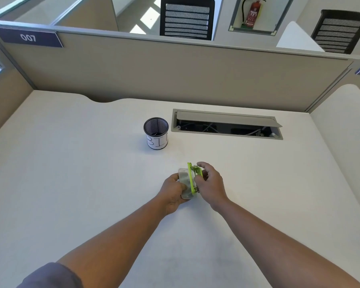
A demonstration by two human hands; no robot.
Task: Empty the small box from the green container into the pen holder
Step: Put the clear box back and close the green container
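Grey sleeve lowest. Left hand clamps translucent green-lidded plastic container; right hand fingers pinch its lid latch. Beyond fingertips, well apart: black mesh pen holder. Risk: lid popping, scattering contents on white desk.

Lime-green lid on a clear, frosted container, something dark showing through it. The pen holder is black mesh, wrapped in a white label with thin dark lettering. Off-white desk, beige partition carrying a navy plate with white numerals. Grey-blue sleeve low in view.
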